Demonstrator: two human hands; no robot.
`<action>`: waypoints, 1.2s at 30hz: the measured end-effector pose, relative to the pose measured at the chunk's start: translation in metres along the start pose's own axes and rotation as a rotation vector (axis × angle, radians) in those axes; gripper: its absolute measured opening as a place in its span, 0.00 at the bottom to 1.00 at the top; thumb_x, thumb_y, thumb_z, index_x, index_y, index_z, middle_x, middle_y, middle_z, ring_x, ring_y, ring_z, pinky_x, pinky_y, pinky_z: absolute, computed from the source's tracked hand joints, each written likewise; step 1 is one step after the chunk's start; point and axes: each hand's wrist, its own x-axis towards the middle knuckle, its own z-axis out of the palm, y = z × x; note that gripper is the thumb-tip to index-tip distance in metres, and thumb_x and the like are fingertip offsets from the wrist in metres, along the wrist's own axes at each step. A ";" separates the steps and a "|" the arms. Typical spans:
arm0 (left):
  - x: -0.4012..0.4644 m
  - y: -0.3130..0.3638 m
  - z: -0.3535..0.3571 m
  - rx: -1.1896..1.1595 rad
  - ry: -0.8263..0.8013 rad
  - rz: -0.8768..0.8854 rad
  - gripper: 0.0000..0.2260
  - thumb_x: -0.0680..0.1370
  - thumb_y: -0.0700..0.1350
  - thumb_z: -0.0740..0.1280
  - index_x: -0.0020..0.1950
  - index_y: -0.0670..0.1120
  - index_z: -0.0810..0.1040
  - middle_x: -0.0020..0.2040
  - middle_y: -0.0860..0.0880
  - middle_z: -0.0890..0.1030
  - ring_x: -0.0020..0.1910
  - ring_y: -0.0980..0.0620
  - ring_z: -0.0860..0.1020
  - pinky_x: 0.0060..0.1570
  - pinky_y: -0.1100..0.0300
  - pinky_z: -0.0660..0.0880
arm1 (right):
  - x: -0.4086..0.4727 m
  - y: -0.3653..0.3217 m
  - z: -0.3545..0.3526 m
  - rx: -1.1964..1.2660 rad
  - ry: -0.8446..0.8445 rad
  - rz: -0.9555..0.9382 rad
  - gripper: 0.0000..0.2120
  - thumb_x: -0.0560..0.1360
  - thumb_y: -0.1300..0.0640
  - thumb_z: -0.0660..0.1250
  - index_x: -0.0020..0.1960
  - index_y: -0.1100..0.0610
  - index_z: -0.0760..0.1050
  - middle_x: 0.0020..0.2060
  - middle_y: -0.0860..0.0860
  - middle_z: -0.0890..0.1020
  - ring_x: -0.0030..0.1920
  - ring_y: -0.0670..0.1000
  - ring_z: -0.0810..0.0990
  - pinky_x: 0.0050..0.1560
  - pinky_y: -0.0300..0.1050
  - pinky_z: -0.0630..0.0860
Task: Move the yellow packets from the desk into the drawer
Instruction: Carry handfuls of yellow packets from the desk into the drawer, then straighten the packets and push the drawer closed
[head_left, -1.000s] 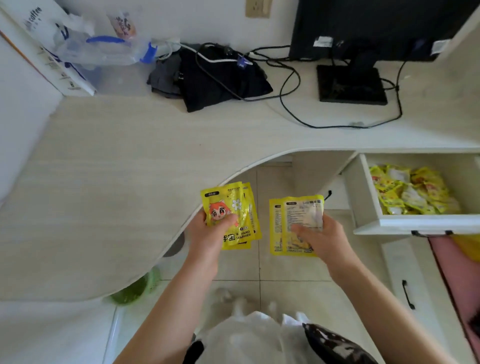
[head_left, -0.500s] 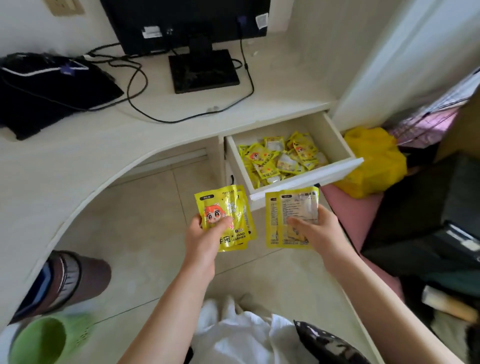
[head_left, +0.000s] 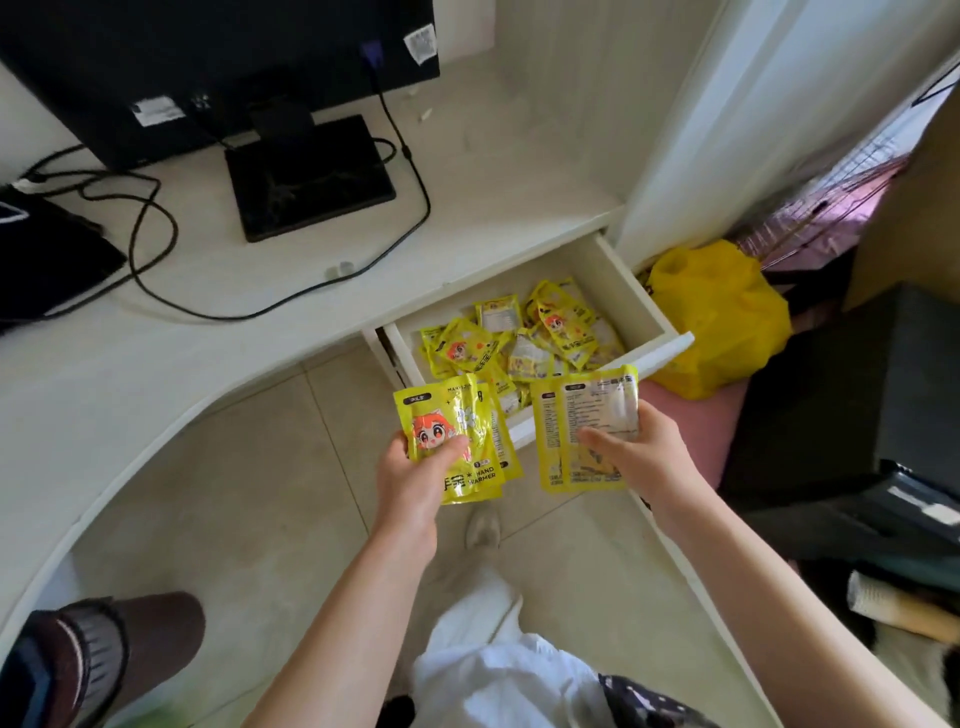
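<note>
My left hand (head_left: 415, 480) grips a small stack of yellow hand-warmer packets (head_left: 457, 421) with a cartoon face on the front. My right hand (head_left: 636, 457) holds a second stack of yellow packets (head_left: 582, 410), their printed backs facing up. Both stacks hover over the floor just in front of the open white drawer (head_left: 670, 345), which holds several more yellow packets (head_left: 519, 338) in a loose pile. The right stack overlaps the drawer's front panel.
The white curved desk (head_left: 156, 364) carries a black monitor (head_left: 208, 62) on its stand (head_left: 306, 176), black cables (head_left: 156, 228) and a dark bag (head_left: 41, 260). A yellow plastic bag (head_left: 722, 312) lies right of the drawer. Dark boxes (head_left: 857, 389) stand at right. Tiled floor below.
The view has swung right and drawn closer to the drawer. Both hands, each still holding its packets, now sit right at the drawer's front edge.
</note>
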 end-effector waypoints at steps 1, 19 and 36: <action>0.011 0.005 0.005 0.001 -0.007 -0.013 0.15 0.65 0.44 0.78 0.49 0.49 0.81 0.46 0.48 0.86 0.49 0.45 0.84 0.55 0.40 0.78 | 0.011 -0.004 0.001 -0.010 0.008 0.008 0.10 0.70 0.64 0.73 0.47 0.52 0.77 0.43 0.50 0.84 0.42 0.50 0.84 0.43 0.45 0.81; 0.143 -0.006 0.088 0.117 0.147 -0.292 0.14 0.69 0.43 0.76 0.52 0.46 0.76 0.49 0.47 0.81 0.48 0.47 0.77 0.52 0.52 0.72 | 0.223 -0.009 0.015 -0.380 -0.093 0.158 0.20 0.68 0.58 0.73 0.58 0.58 0.74 0.49 0.55 0.82 0.48 0.55 0.81 0.50 0.54 0.81; 0.182 -0.030 0.110 0.362 0.299 -0.231 0.09 0.76 0.42 0.68 0.55 0.42 0.80 0.48 0.46 0.80 0.38 0.52 0.75 0.38 0.60 0.70 | 0.308 0.027 -0.006 -0.856 -0.458 -0.001 0.26 0.76 0.59 0.66 0.72 0.55 0.64 0.55 0.54 0.83 0.54 0.56 0.80 0.52 0.46 0.77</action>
